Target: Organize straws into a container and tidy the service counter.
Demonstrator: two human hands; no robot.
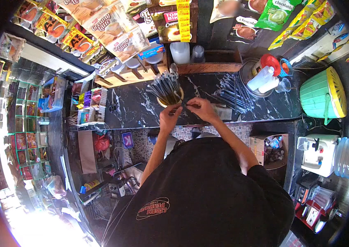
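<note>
My left hand (169, 116) and my right hand (204, 109) meet above the black marbled counter (128, 108). Between their pinched fingertips is a small dark item (184, 104), too small to name. Just beyond my left hand stands a round, pale-rimmed container (162, 102), packed with upright dark straws (166, 88) in clear wrappers. To the right of my right hand lies a loose pile of similar wrapped straws (236, 94). A flat greyish packet (222, 111) rests on the counter beside my right wrist, partly hidden by it.
Scissors (113, 103) and a rack of small sachets (91, 106) occupy the counter's left. At the right are a round tray (248, 74) with plastic cups and a green basket (317, 92). Drink sachets (109, 27) hang overhead. Below stands an open cardboard box (257, 149).
</note>
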